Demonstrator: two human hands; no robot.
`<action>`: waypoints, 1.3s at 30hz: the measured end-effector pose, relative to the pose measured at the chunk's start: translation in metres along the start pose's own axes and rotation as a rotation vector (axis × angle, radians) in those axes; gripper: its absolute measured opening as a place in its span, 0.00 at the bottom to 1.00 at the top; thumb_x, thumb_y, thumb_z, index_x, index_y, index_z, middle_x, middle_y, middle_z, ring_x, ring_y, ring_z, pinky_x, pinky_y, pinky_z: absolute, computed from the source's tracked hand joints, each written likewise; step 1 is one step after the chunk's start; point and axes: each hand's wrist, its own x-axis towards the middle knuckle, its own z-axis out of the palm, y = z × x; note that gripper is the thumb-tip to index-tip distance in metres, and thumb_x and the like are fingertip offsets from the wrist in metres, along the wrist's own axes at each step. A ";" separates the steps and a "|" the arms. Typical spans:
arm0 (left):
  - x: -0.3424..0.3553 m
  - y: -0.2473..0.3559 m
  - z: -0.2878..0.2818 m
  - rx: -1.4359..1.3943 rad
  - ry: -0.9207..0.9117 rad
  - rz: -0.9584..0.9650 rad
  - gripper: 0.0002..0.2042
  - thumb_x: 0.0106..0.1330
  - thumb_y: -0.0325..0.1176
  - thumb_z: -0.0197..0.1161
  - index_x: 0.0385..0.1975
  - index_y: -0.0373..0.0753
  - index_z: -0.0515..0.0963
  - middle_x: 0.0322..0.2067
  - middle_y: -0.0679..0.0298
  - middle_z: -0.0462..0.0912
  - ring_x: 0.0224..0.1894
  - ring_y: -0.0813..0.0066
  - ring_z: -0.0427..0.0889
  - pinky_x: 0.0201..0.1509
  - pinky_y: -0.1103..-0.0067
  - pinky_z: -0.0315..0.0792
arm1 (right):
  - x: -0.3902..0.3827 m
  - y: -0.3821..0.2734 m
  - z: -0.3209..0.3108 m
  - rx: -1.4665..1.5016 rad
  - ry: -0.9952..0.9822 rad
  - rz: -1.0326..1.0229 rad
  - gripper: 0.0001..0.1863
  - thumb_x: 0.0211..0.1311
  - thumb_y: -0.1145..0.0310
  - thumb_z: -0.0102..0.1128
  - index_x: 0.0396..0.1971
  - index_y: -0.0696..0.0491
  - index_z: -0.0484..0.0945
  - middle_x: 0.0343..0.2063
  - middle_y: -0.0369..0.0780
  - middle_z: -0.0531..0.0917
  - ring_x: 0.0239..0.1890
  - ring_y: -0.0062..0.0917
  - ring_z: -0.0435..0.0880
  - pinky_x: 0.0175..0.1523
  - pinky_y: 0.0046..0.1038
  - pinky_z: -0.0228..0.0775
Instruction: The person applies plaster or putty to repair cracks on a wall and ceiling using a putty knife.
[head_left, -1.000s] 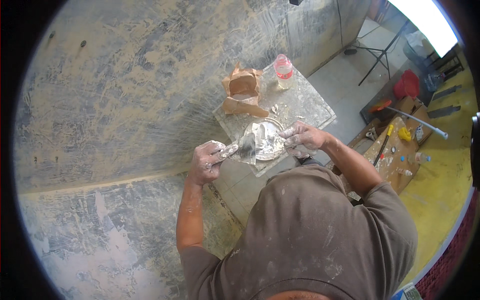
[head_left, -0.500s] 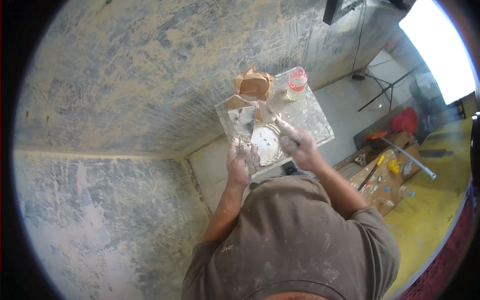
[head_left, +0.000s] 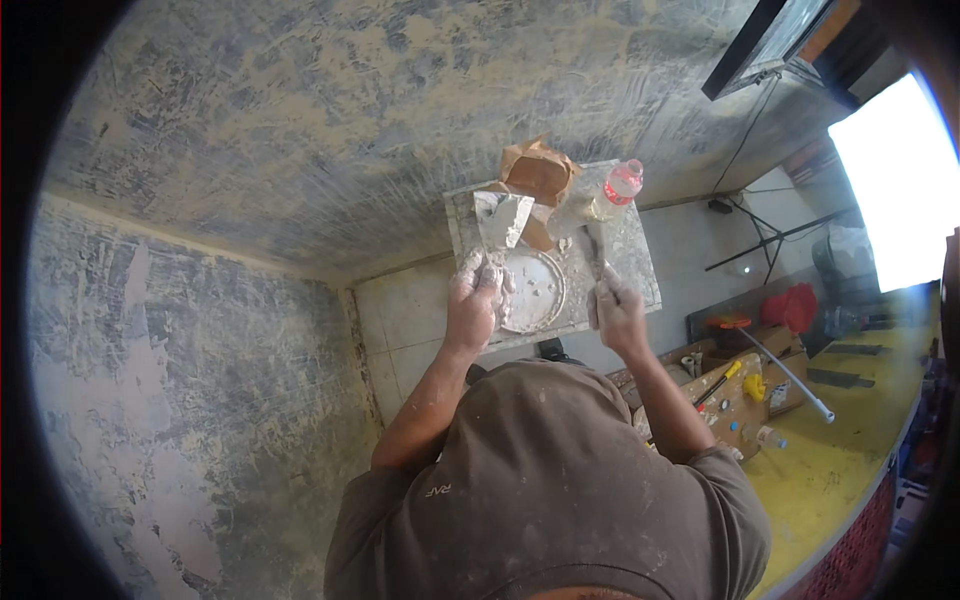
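Note:
My left hand [head_left: 476, 300], caked with white, is closed around a wide putty knife [head_left: 505, 217] whose blade carries smears of white filler. My right hand [head_left: 618, 308] grips a narrower scraper [head_left: 593, 243], its blade pointing away from me over the table. Between the two hands lies a round white lid-like dish [head_left: 532, 285] with bits of filler in it. An open brown paper bag [head_left: 540, 172] stands just beyond the wide blade. Both tools are apart from each other.
A spattered tabletop [head_left: 638, 262] carries these things, with a clear bottle with a red label [head_left: 621, 186] at its far right. Patchy plastered walls [head_left: 330, 130] rise ahead and left. To the right are a cardboard box with tools [head_left: 735, 405], a pole [head_left: 790, 372] and a thin-legged stand [head_left: 768, 238].
My right hand has drawn back to the right with the scraper, away from the wide blade. The wide putty knife now shows more white filler. The view has shifted slightly.

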 end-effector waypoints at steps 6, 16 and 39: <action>0.006 -0.012 -0.008 0.147 -0.033 0.146 0.11 0.71 0.28 0.47 0.48 0.33 0.71 0.31 0.65 0.75 0.26 0.83 0.71 0.28 0.84 0.68 | 0.001 -0.072 -0.005 0.480 -0.422 0.401 0.16 0.61 0.73 0.47 0.44 0.70 0.70 0.17 0.46 0.76 0.11 0.24 0.72 0.16 0.21 0.63; 0.013 0.007 -0.040 0.791 -0.312 0.789 0.13 0.60 0.21 0.53 0.43 0.31 0.78 0.40 0.50 0.81 0.41 0.51 0.80 0.47 0.67 0.72 | -0.003 -0.085 -0.004 0.662 -0.660 0.428 0.19 0.62 0.76 0.44 0.52 0.67 0.68 0.22 0.44 0.78 0.14 0.23 0.75 0.14 0.21 0.67; -0.019 -0.019 0.023 0.035 -0.067 -0.069 0.11 0.73 0.36 0.45 0.45 0.37 0.67 0.27 0.65 0.74 0.19 0.82 0.70 0.18 0.85 0.65 | 0.001 -0.080 0.000 -0.482 0.000 -0.687 0.16 0.54 0.78 0.59 0.44 0.57 0.80 0.22 0.45 0.77 0.20 0.34 0.77 0.24 0.31 0.67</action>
